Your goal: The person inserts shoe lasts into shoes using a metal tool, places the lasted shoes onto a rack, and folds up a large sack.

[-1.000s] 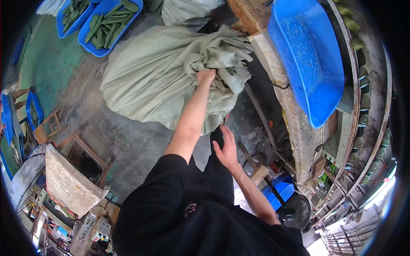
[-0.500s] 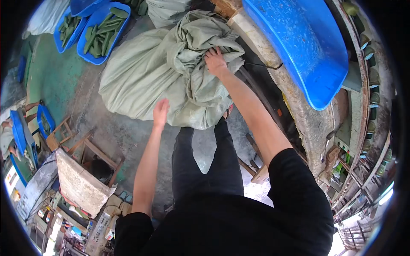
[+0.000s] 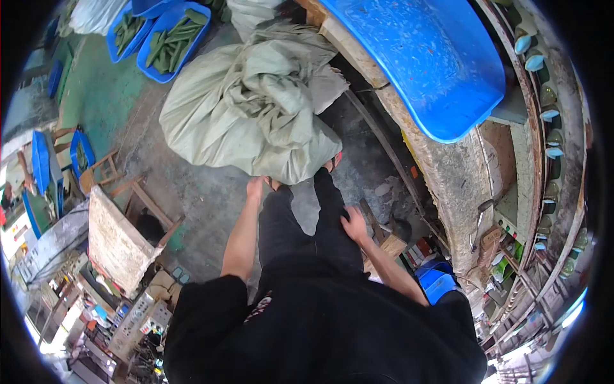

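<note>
A large pale green woven sack [image 3: 217,121], bunched and folded at its top, lies on the floor in front of my feet. My left hand [image 3: 256,185] is at the sack's near edge, beside my left leg; its fingers are too small and partly hidden to show whether they grip the cloth. By my right knee, my right hand [image 3: 355,225] rests against the black trousers [image 3: 332,221] with the fingers apart and nothing in it. That hand is clear of the sack.
Blue tubs [image 3: 173,41] of long green pieces stand at the upper left. A big blue tray [image 3: 422,70] rests on a worn ledge [image 3: 435,160] to the right. Wooden stools [image 3: 150,211] and a stained board [image 3: 118,240] are at left, where another person's arm [image 3: 25,173] shows.
My right hand has left the sack's folded top and come back to my right knee. My left hand has shifted down and right to the sack's near edge. The view has shifted.
</note>
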`<state>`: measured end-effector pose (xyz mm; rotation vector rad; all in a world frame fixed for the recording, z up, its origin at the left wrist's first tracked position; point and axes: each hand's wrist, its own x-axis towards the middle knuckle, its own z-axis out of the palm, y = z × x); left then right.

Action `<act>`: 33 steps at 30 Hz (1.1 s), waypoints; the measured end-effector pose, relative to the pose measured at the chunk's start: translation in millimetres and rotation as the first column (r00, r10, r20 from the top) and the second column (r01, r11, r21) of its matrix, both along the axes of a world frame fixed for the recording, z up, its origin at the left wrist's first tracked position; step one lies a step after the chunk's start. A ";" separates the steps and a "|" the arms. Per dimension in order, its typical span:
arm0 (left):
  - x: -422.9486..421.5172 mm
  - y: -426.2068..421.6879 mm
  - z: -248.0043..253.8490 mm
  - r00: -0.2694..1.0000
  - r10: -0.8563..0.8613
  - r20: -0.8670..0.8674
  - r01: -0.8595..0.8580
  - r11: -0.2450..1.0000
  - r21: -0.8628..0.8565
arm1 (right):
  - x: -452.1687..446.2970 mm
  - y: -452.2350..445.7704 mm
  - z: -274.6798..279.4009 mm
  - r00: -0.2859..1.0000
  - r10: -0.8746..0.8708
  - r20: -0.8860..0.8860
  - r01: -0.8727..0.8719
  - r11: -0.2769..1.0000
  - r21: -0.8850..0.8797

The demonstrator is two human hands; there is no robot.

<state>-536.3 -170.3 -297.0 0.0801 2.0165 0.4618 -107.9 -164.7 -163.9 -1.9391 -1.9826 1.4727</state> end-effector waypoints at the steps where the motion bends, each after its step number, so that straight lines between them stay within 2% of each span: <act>1: -9.0 24.9 -59.2 0.995 -0.076 -0.059 0.077 0.997 0.017 | 28.6 -20.0 5.4 0.994 -0.104 0.036 0.107 0.991 -0.081; 2: -15.4 60.5 -98.5 0.998 -0.048 -0.042 0.053 0.991 0.123 | 49.2 -36.7 9.2 0.974 -0.212 0.078 0.222 0.962 -0.160; 3: -2.8 95.0 -134.6 0.963 0.229 -0.143 -0.177 0.936 0.305 | 67.3 -51.0 9.7 0.941 -0.323 0.095 0.337 0.917 -0.213; 4: 0.5 135.1 -145.7 0.953 0.302 -0.028 -0.273 0.893 0.357 | 78.1 -61.3 9.0 0.898 -0.425 0.118 0.441 0.858 -0.264; 5: -1.0 177.0 -131.0 0.926 0.367 0.089 -0.371 0.839 0.399 | 74.4 -61.2 5.1 0.889 -0.441 0.127 0.458 0.850 -0.258; 6: 2.0 219.2 -76.4 0.897 0.321 0.305 -0.404 0.874 0.269 | 67.6 -52.2 1.3 0.862 -0.504 0.046 0.499 0.830 -0.250; 7: 4.9 235.8 -91.3 0.825 0.234 0.514 -0.472 0.785 0.401 | 60.6 -46.9 5.4 0.836 -0.549 -0.028 0.524 0.811 -0.262; 8: 1.5 254.7 -110.7 0.729 0.117 0.675 -0.563 0.664 0.493 | 36.4 -27.5 10.0 0.860 -0.494 -0.130 0.471 0.865 -0.170; 9: 13.9 268.1 -127.0 0.927 0.060 0.370 -0.293 0.731 0.616 | 2.9 0.0 2.6 0.875 -0.423 -0.236 0.419 0.905 -0.073; 10: 26.3 282.1 -142.0 1.000 -0.002 0.011 -0.005 0.806 0.591 | -22.5 21.2 -20.8 0.929 -0.274 -0.251 0.294 0.955 0.047; 11: 46.4 302.2 -93.6 0.989 -0.010 -0.144 0.097 0.787 0.609 | -53.8 61.1 -20.3 0.958 -0.124 -0.258 0.160 0.979 0.125; 12: 68.3 313.5 -27.8 0.981 -0.031 -0.193 0.154 0.732 0.664 | -95.1 106.0 -12.3 0.954 -0.100 -0.283 0.174 0.953 0.249; 14: 99.2 338.0 52.2 0.952 -0.189 -0.239 0.302 0.692 0.656 | -150.5 167.8 -38.5 0.972 -0.105 -0.211 0.179 0.910 0.374; 16: 112.2 353.4 98.9 0.826 -0.467 -0.315 0.563 0.703 0.434 | -195.3 243.2 -82.0 0.977 -0.120 -0.177 0.193 0.849 0.492; 17: 113.2 356.3 121.9 0.877 -0.476 0.057 0.384 0.769 0.511 | -207.4 282.5 -97.2 0.950 -0.209 -0.232 0.290 0.866 0.406; 18: 115.6 355.4 143.0 0.790 -0.444 0.423 0.194 0.836 0.514 | -215.3 321.7 -107.0 0.849 -0.392 -0.353 0.457 0.882 0.119; 19: 105.5 350.0 154.7 0.776 -0.410 0.479 0.075 0.815 0.575 | -219.7 362.3 -113.3 0.629 -0.663 -0.405 0.605 0.745 -0.280; 20: 87.4 343.7 147.4 0.897 -0.426 0.121 0.247 0.708 0.662 | -222.4 392.7 -128.2 0.428 -0.836 -0.343 0.652 0.549 -0.524; 21: 66.6 337.4 136.0 0.894 -0.368 -0.256 0.439 0.600 0.669 | -223.1 413.4 -161.8 0.277 -0.885 -0.374 0.714 0.450 -0.536; 22: 53.3 322.9 134.9 0.884 -0.021 -0.467 0.409 0.518 0.751 | -223.1 436.4 -206.2 0.116 -0.908 -0.403 0.759 0.343 -0.553; 23: 27.1 306.4 126.8 0.710 0.199 -0.676 0.497 0.538 0.681 | -212.6 452.6 -228.5 -0.148 -0.920 -0.363 0.605 0.206 -0.769; 24: -2.2 286.6 86.2 0.624 0.338 -0.705 0.303 0.727 0.617 | -197.8 465.7 -224.7 -0.193 -0.903 -0.383 0.541 0.228 -0.809; 25: -26.0 267.2 33.8 0.498 0.444 -0.745 0.059 0.840 0.540 | -182.9 480.3 -210.8 -0.238 -0.886 -0.399 0.474 0.253 -0.844; 26: -41.2 254.6 -7.9 0.496 0.441 -0.748 0.061 0.841 0.537 | -169.3 493.2 -194.0 -0.235 -0.891 -0.388 0.353 0.294 -0.888; 27: -51.5 244.8 -44.1 0.546 0.069 -0.835 0.261 0.933 0.247 | -161.2 499.8 -187.4 -0.268 -0.843 -0.467 0.425 0.332 -0.842; 28: -54.6 244.4 -64.3 0.513 -0.310 -0.800 0.462 0.886 -0.047 | -155.5 507.2 -180.8 -0.290 -0.785 -0.547 0.497 0.365 -0.787; 29: -41.7 269.0 -31.7 0.444 -0.474 -0.760 0.641 0.761 -0.101 | -148.5 501.1 -160.6 -0.225 -0.758 -0.612 0.463 0.469 -0.752; 30: -36.8 300.2 -27.2 0.391 -0.453 -0.801 0.686 0.723 -0.074 | -140.2 491.7 -142.6 -0.066 -0.796 -0.601 0.544 0.476 -0.691; 31: -34.2 338.0 -31.7 0.339 -0.427 -0.838 0.729 0.683 -0.052 | -131.5 481.5 -146.4 0.115 -0.722 -0.682 0.609 0.594 -0.526; 33: -29.9 422.3 -47.1 0.272 -0.437 -0.857 0.816 0.577 -0.035 | -113.0 461.0 -157.4 0.475 -0.545 -0.690 0.662 0.738 -0.127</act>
